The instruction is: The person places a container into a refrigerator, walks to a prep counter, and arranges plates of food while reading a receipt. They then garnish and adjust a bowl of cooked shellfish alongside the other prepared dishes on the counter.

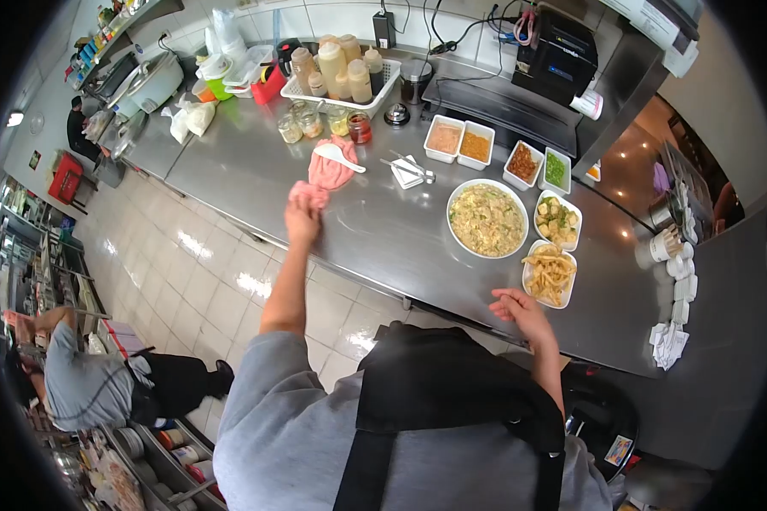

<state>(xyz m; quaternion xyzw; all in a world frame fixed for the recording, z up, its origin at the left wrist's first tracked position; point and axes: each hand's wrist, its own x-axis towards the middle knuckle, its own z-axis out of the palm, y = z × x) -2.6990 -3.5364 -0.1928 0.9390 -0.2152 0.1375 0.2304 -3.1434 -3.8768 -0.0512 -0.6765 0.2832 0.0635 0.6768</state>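
Observation:
My left hand (302, 223) is closed on a pink cloth (308, 195) at the front edge of the steel counter (375, 200). Just beyond it lies another pink cloth (328, 175), with a white spoon (339, 156) resting across it. My right hand (524, 315) hangs over the counter's near edge, fingers loosely bent and apart, holding nothing. Closest to that hand is a white dish of fries (550, 274). Behind the fries stand a dish of fried pieces with greens (557, 220) and a large round bowl of fried rice (487, 220).
Small tubs of toppings (522, 164) and sauces (445, 139) line the back. A basket of squeeze bottles (341, 78), glass jars (360, 128) and metal tongs (409, 168) sit farther left. A black printer (556, 58) is above. One co-worker (102, 375) stands behind at left.

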